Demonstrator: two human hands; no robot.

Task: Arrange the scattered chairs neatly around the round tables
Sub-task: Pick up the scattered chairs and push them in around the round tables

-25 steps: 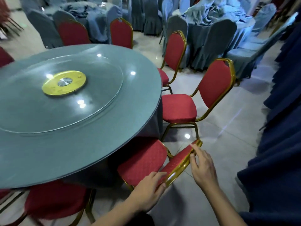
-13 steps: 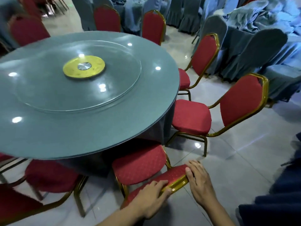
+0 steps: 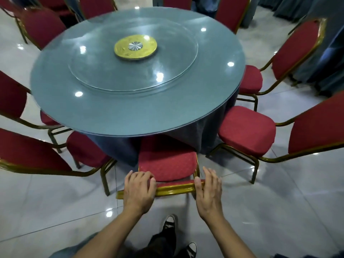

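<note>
— Where's the chair [image 3: 168, 164] I'm on?

— At the table's [image 3: 214, 101] near edge, straight ahead of me. Its red seat points at the table, front end under the rim against the dark tablecloth [image 3: 193, 133]. The gold top rail [image 3: 174, 189] of the backrest runs left to right across my view, parallel to that near edge.

— And my hands?

— My left hand [image 3: 138, 190] lies over the left part of the rail, fingers [image 3: 147, 178] curled over it toward the seat, clamped on it. My right hand [image 3: 209, 190] is at the rail's right end, thumb on the rail, fingers [image 3: 210, 174] nearly straight and close together past it; I cannot tell whether they grip.

— What changed from half a second ago?

— Then the chair sat skewed, back turned toward my right. Now it squares up to the table, and I face the table head-on.

— Around it?

— Red chairs ring the table: one just right [image 3: 247, 131], another beyond it [image 3: 250, 79], two on the left [image 3: 87, 151], more at the far edge. A glass turntable [image 3: 167, 75] with a gold hub [image 3: 135, 46] sits centred. My sneakers [image 3: 168, 223] stand on the tiled floor [image 3: 279, 211].
</note>
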